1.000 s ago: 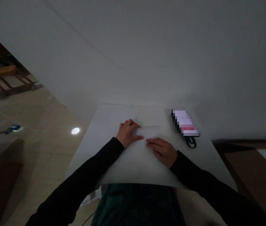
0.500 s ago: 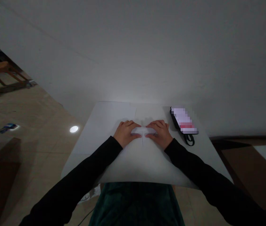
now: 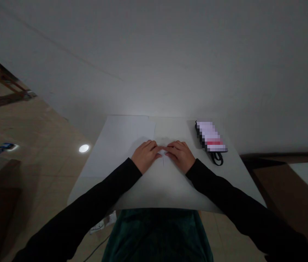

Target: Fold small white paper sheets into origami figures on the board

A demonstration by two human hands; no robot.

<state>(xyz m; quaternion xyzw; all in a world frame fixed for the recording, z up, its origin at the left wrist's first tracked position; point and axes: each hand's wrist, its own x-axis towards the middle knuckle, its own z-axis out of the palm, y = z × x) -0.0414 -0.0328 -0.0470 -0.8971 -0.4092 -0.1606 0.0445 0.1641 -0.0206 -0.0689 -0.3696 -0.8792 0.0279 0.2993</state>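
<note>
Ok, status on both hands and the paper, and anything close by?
Left hand, right hand: both holding small white paper, close together. Paper mostly hidden by the hands. Phone off right, touching neither hand.

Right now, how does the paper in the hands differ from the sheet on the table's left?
The paper is held by the left hand and right hand; the sheet lies flat on the table. Little of the paper shows; most of the sheet does. Both look white.
</note>
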